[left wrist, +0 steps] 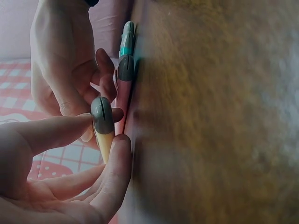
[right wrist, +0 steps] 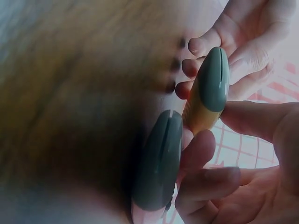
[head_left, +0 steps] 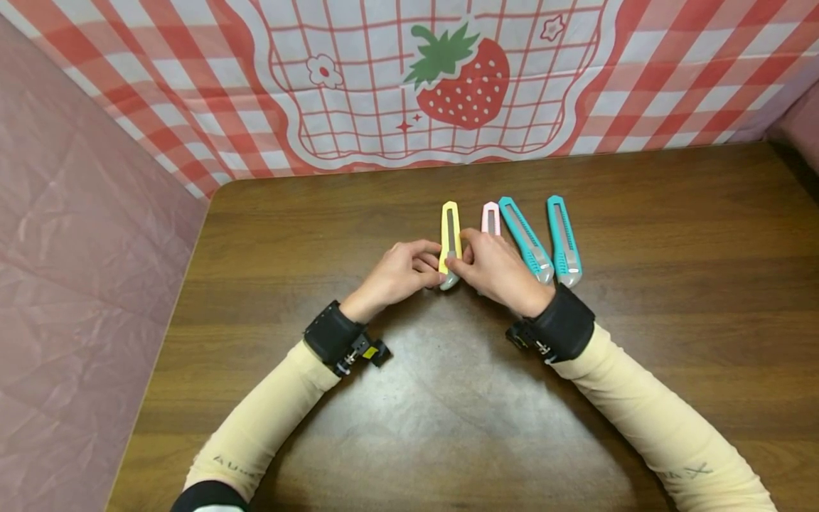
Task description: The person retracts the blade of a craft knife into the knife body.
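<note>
Both hands are at a yellow utility knife (head_left: 451, 227) with a grey end. It is tilted and seems slightly off the table in the wrist views. My left hand (head_left: 398, 274) pinches it from the left, near its grey end (left wrist: 102, 114). From the other side my right hand (head_left: 502, 269) pinches the same knife, thumb (right wrist: 252, 120) against the yellow body and fingers beneath. A pink utility knife (head_left: 490, 213) lies just right of it, partly hidden under the right hand. Its grey end (right wrist: 158, 161) shows in the right wrist view.
Two teal utility knives, one slanted (head_left: 523, 236) and one more upright (head_left: 564, 238), lie right of the pink one. The wooden table (head_left: 288, 235) ends at a red-checked cloth (head_left: 384, 135) with a strawberry print. A pink cloth (head_left: 77, 249) hangs at the left.
</note>
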{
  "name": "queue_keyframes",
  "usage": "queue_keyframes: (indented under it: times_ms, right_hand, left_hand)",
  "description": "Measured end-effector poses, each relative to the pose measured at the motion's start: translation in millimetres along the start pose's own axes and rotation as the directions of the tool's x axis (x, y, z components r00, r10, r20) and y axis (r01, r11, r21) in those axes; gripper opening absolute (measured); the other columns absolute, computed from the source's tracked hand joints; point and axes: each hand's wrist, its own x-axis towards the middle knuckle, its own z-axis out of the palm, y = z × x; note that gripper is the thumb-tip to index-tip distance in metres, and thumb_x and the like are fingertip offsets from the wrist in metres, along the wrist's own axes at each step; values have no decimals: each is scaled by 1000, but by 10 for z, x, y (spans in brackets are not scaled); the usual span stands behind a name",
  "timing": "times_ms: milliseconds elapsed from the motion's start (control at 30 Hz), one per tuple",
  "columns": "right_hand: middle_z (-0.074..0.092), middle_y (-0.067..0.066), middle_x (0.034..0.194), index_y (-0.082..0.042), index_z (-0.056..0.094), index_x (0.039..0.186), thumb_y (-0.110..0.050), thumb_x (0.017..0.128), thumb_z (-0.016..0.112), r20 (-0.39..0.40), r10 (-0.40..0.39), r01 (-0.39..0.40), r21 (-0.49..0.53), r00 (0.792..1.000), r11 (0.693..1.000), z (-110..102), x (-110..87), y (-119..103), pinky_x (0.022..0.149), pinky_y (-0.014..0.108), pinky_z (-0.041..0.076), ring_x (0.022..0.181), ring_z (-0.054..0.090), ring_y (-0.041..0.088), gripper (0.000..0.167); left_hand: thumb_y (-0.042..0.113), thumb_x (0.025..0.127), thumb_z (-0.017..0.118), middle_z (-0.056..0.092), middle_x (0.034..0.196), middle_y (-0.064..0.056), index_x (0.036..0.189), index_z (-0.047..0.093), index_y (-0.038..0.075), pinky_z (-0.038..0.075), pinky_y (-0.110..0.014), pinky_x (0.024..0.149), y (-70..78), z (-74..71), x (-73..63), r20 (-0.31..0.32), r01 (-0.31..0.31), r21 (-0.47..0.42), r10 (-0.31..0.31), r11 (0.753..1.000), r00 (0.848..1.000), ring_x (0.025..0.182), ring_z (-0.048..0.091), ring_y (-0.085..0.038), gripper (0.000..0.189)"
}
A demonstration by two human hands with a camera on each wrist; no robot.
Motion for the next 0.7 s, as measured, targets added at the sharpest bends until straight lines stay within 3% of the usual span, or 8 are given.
queue_keyframes:
  times_ms: [233, 700]
  right_hand:
    - [64, 8, 75, 1, 60, 107, -23, 93, 65, 16, 11, -10, -57, 1000, 998, 4, -7, -1, 52, 24, 40, 60, 58, 16, 28]
    - [59, 5, 69, 0, 62, 103, -25, 93, 64, 30, 16, -13, -84, 999, 996, 9, 8, 11, 49, 24, 37, 56, 54, 15, 27]
  left_hand:
    - [9, 88, 70, 70, 111, -16, 131, 58, -1, 54, -18, 67, -10, 11, 9, -8, 8, -23, -8, 1000, 1000, 82, 70, -16, 46]
    - [10, 95, 61, 71, 107, -22, 129, 59, -3, 59, -26, 66, -2, 25, 6, -10, 7, -58, -7, 998, 1000, 71, 69, -18, 36]
